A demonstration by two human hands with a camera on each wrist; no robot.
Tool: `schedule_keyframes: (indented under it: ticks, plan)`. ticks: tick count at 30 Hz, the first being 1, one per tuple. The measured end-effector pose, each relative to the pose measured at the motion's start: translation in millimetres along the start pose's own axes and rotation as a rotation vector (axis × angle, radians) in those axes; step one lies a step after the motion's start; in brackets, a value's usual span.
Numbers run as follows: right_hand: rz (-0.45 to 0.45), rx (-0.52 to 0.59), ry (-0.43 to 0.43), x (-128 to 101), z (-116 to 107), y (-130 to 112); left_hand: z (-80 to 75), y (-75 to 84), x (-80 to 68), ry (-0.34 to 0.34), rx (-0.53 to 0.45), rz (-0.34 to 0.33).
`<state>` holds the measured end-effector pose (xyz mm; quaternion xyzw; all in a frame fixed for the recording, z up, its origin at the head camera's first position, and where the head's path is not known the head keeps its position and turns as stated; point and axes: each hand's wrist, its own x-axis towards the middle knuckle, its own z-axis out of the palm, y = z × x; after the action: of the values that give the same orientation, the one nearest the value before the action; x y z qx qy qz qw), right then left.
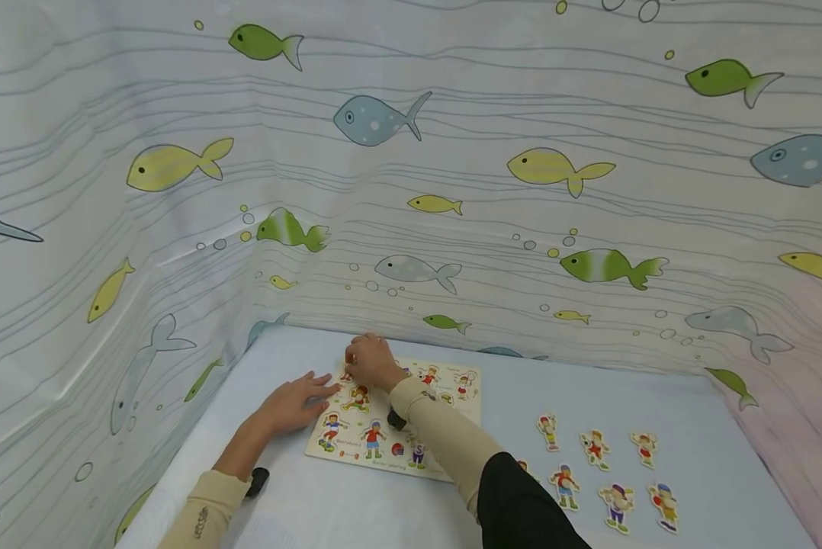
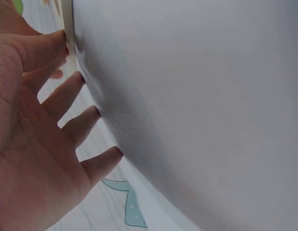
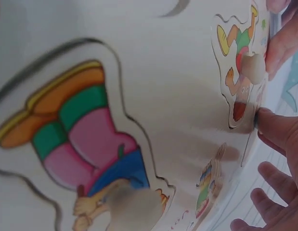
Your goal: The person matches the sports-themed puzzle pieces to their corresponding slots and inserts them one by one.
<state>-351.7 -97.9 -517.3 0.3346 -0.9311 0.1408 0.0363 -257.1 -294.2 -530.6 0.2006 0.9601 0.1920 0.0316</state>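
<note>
A pale wooden puzzle board (image 1: 411, 471) with printed sports figures lies on the white table. My right hand (image 1: 375, 362) is at its upper left corner, fingers curled down and pinching a small puzzle piece (image 1: 345, 376) that they mostly hide. My left hand (image 1: 300, 402) lies at the board's left edge with fingers spread; in the left wrist view its thumb (image 2: 45, 50) touches the edge. A runner piece (image 3: 242, 62) with a pale knob sits in the board in the right wrist view. Nearer that camera is a pink-trousered figure piece (image 3: 98, 139), also knobbed.
Several loose figure pieces lie right of the board, among them a purple-trousered one (image 1: 617, 507) and a footballer (image 1: 595, 449). One more (image 1: 523, 463) is partly behind my right sleeve (image 1: 445, 435). A fish-patterned curtain (image 1: 480, 236) stands behind and left of the table.
</note>
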Motion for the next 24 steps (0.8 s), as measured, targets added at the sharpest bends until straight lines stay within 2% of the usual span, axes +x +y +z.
schedule_keyframes:
  ticks: [8,16,24]
  plan:
    - [0.008,0.013,0.004,-2,3,2,1.7,-0.9,1.1,0.006,0.019,-0.002]
    - [-0.012,-0.039,-0.006,-1,-4,3,-3.1,2.7,0.9,0.009,0.017,0.0]
    - [-0.046,-0.092,0.006,-6,-15,6,0.6,1.7,1.2,0.008,0.028,-0.007]
